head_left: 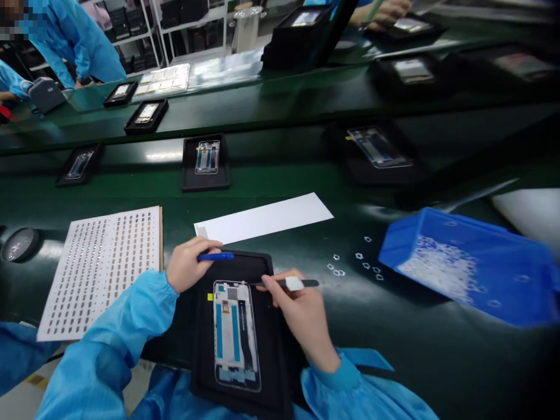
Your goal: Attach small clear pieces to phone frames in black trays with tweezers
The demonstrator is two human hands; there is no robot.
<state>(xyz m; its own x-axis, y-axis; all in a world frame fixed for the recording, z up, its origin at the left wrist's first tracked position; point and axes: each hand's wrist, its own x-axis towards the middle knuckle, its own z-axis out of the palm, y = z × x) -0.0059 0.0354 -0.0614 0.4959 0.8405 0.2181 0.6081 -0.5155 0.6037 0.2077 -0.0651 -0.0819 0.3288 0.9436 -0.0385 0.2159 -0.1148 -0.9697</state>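
Note:
A black tray (266,361) lies at the near edge of the green bench and holds a phone frame (236,335) with blue strips. My left hand (188,265) rests on the tray's top left corner, closed on a blue pen-like tool (215,256). My right hand (301,318) is over the tray's right side, pinching black tweezers (289,284) with a white band; their tip points left at the frame's top edge.
A white perforated sheet (100,268) lies at the left, a white paper strip (262,219) behind the tray. A tilted blue bin (472,265) of small white parts sits at the right, with loose parts (354,262) scattered beside it. More trays with phones (205,160) ride the belt. Other workers in blue sit opposite.

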